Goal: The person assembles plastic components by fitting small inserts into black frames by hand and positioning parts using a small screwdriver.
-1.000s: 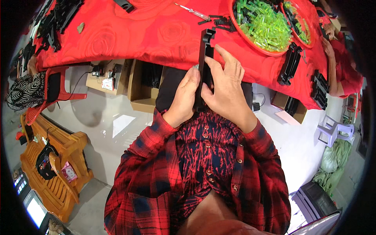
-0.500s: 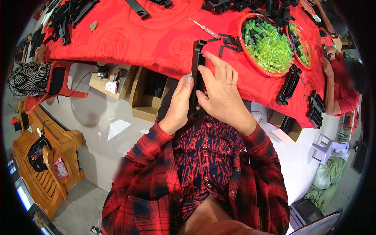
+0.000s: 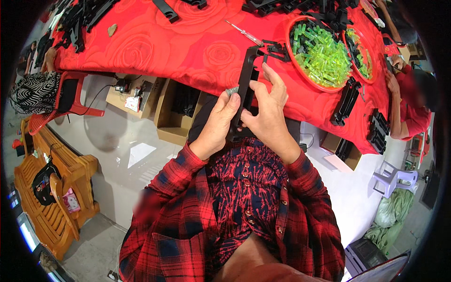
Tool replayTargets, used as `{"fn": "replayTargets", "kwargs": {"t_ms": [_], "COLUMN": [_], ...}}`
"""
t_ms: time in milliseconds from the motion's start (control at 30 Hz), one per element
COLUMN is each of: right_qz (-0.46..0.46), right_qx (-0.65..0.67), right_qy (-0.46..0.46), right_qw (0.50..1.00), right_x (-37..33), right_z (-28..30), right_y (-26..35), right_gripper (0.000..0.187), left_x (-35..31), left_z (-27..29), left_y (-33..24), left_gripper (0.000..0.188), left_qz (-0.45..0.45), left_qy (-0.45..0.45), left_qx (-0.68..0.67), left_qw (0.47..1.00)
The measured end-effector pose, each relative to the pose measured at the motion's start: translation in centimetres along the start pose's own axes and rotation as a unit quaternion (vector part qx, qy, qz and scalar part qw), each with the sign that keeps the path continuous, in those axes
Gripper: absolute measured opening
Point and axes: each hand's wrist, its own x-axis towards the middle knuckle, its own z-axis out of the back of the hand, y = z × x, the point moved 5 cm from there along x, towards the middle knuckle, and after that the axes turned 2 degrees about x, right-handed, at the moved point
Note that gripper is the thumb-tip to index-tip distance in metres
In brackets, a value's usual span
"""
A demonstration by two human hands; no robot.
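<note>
A long black plastic part (image 3: 246, 70) with an open, recessed side stands up between my hands at the red table's near edge, its far end leaning right. My left hand (image 3: 217, 123) is closed round its lower left side, thumb along the edge. A small greyish, shiny piece (image 3: 232, 90) shows by the left fingertips; its kind is unclear. From the right, my right hand (image 3: 271, 113) grips the same part, with thumb and bent forefinger against its recessed side and the other fingers raised. Anything small beneath the right fingertips is hidden.
A red basket (image 3: 287, 44) holds yellow-green clear pieces; a smaller basket (image 3: 373, 70) stands beside it. A screwdriver (image 3: 246, 34) and small black pieces (image 3: 277, 49) lie on the red tablecloth (image 3: 188, 51). Black parts (image 3: 345, 101) sit at right, near a co-worker's arm (image 3: 397, 105).
The black part's far end has tipped to the right and slightly nearer. My left hand has shifted slightly right with it. The right hand's fingers have bent and changed position along its side.
</note>
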Motion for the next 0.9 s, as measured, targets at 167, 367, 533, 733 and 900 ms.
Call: {"fn": "replayTargets", "kwargs": {"t_ms": [167, 367, 533, 733, 900], "right_qz": [0.021, 0.021, 0.013, 0.006, 0.01], "right_qx": [-0.015, -0.009, -0.006, 0.002, -0.002], "right_qy": [-0.018, -0.032, -0.036, -0.034, -0.018], "right_qw": [1.0, 0.999, 0.999, 0.999, 1.0], "right_x": [-0.2, -0.2, -0.5, -0.8, -0.9], "right_z": [0.0, -0.1, -0.1, -0.1, -0.1], "right_y": [-0.1, -0.4, -0.6, -0.9, -1.2], "right_gripper": [0.051, 0.05, 0.049, 0.048, 0.05], "left_x": [-0.1, 0.2, 0.2, 0.4, 0.4], "left_z": [0.3, 0.3, 0.9, 0.6, 1.3], "left_y": [0.5, 0.4, 0.9, 0.9, 1.7], "left_gripper": [0.041, 0.034, 0.029, 0.028, 0.028], "left_qz": [-0.016, -0.029, -0.019, -0.04, -0.009], "left_qy": [-0.017, -0.044, -0.047, -0.07, -0.036], "left_qx": [-0.002, -0.027, -0.031, -0.019, -0.006], "left_qw": [1.0, 0.998, 0.998, 0.997, 0.999]}}
